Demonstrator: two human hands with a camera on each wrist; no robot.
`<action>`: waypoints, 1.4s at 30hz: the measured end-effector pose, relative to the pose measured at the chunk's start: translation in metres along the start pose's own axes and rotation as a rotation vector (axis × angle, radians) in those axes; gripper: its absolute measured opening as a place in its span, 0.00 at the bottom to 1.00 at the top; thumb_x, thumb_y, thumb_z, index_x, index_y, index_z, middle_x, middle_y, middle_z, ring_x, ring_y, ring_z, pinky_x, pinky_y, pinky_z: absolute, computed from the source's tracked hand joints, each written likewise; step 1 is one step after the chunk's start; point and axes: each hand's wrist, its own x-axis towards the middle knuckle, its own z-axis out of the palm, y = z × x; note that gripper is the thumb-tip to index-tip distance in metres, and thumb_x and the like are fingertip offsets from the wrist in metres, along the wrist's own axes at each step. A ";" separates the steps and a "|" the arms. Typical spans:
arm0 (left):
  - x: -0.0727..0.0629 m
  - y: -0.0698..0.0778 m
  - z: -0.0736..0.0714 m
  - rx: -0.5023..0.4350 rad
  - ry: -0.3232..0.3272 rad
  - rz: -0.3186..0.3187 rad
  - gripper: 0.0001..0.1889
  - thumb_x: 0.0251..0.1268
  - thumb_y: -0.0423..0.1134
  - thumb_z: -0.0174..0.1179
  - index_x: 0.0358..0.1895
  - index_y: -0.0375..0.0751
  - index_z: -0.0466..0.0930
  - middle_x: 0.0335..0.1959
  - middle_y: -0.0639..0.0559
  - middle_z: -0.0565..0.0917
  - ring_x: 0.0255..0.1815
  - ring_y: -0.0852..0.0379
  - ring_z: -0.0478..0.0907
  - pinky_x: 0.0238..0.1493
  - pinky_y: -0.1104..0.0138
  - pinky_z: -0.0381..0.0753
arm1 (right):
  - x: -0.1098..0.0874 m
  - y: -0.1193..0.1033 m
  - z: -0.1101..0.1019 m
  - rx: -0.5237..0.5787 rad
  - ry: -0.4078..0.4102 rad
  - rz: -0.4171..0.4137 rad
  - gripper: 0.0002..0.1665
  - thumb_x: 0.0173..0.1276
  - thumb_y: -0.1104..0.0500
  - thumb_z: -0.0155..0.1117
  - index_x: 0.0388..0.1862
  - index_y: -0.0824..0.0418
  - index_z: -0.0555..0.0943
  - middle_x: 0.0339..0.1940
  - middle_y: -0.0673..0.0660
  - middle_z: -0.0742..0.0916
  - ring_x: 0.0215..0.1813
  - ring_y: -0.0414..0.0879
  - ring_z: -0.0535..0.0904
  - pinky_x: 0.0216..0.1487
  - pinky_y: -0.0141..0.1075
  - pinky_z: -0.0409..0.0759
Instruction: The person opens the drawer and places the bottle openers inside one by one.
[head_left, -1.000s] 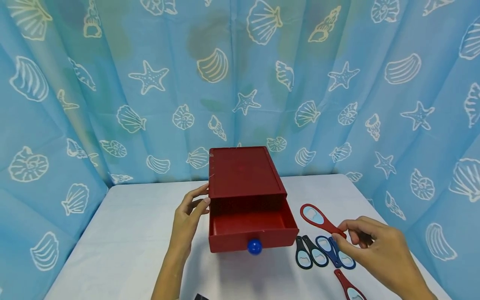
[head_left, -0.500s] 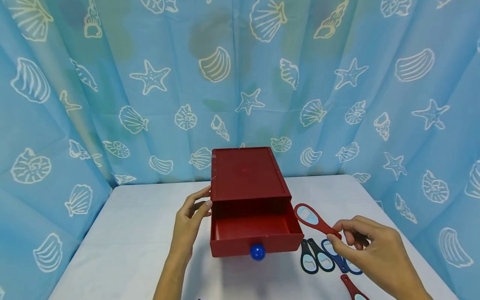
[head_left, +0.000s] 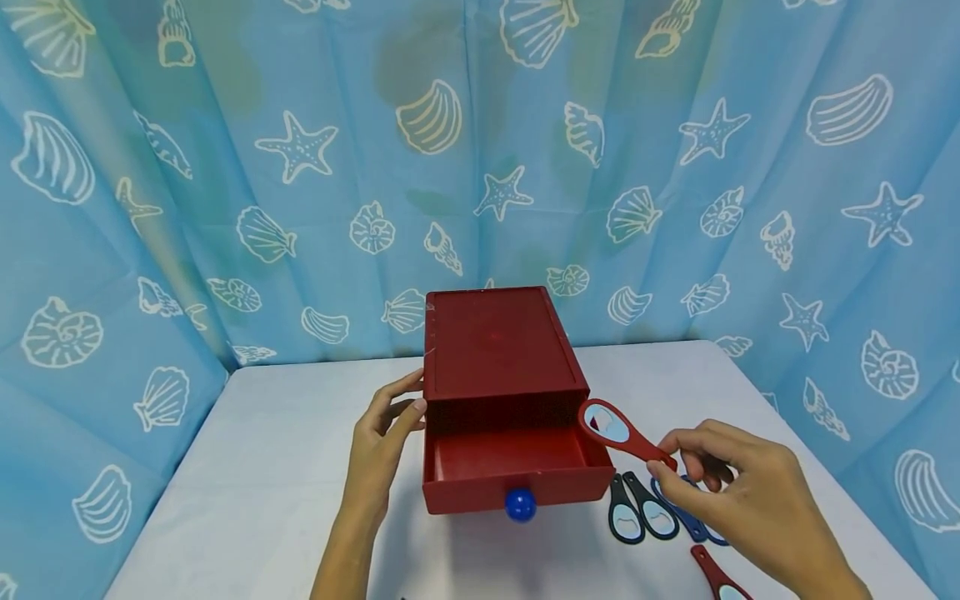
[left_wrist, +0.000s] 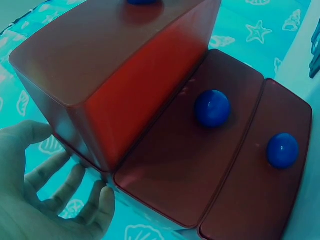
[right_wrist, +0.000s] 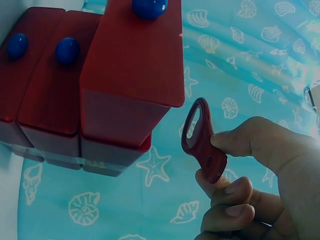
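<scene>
Blue shell-print curtain (head_left: 450,275) behind, white worktop (head_left: 285,467) below. Red cabinet (head_left: 498,342) on it: top drawer (head_left: 468,496) pulled out, two lower drawers (left_wrist: 167,152) closed. Right hand (head_left: 757,492): grip narrow, pinching red bottle opener (head_left: 637,445) by handle end, ring toward top drawer; right wrist view shows a gap between them. Left hand (head_left: 382,437): grip wide, fingers spread, tips against cabinet's left side. On worktop, right: second red opener (head_left: 712,571), two black openers (head_left: 650,504), blue openers (head_left: 693,527) partly behind right hand. Blue ball knob (head_left: 520,505) on each drawer.
</scene>
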 end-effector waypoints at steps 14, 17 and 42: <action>0.000 0.000 0.002 -0.014 -0.001 -0.001 0.20 0.72 0.45 0.61 0.65 0.60 0.78 0.61 0.54 0.78 0.57 0.50 0.77 0.56 0.57 0.79 | 0.009 -0.010 0.012 0.045 -0.008 -0.034 0.12 0.53 0.59 0.82 0.32 0.47 0.85 0.22 0.43 0.76 0.24 0.40 0.72 0.22 0.30 0.74; -0.001 0.001 0.002 -0.002 0.000 -0.006 0.20 0.72 0.45 0.61 0.65 0.59 0.77 0.61 0.54 0.77 0.57 0.50 0.77 0.56 0.58 0.79 | 0.010 -0.012 0.015 0.043 -0.005 -0.044 0.13 0.53 0.59 0.82 0.31 0.47 0.85 0.21 0.43 0.76 0.24 0.40 0.72 0.21 0.30 0.73; 0.000 0.002 0.001 -0.016 0.007 -0.011 0.19 0.71 0.46 0.62 0.64 0.61 0.78 0.59 0.55 0.78 0.56 0.50 0.77 0.58 0.51 0.77 | 0.025 -0.028 0.038 0.025 -0.015 -0.157 0.13 0.52 0.59 0.82 0.35 0.50 0.86 0.23 0.40 0.73 0.25 0.37 0.70 0.20 0.29 0.71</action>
